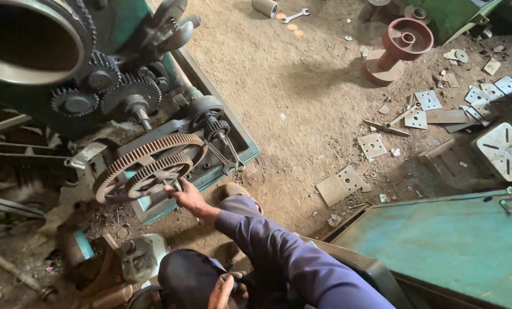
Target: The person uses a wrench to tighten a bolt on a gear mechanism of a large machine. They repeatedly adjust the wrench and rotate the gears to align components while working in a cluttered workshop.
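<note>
You are reaching your right hand (182, 194) out to the smaller rusty toothed gear wheel (158, 173) at the end of the green lathe (124, 28), and your grip is closing around a slim metal tool (176, 185) held against the wheel's spokes; the fingers are curling tight, pinching that tool. The smaller wheel is sitting in front of the larger rusty gear wheel (144, 154), overlapping it, low on the machine's gear train just above the dirt floor (302, 86). Your purple sleeve (279, 252) is stretching from the lower middle of the view up to the gears. Your left hand (224, 292) is resting low at the bottom edge, near your lap; whether its grip is spread or pressed together, you cannot tell from here. Square perforated metal plates (373, 145) are lying scattered on the floor to your right, well apart from the gears, beside a teal metal surface (456, 246).
</note>
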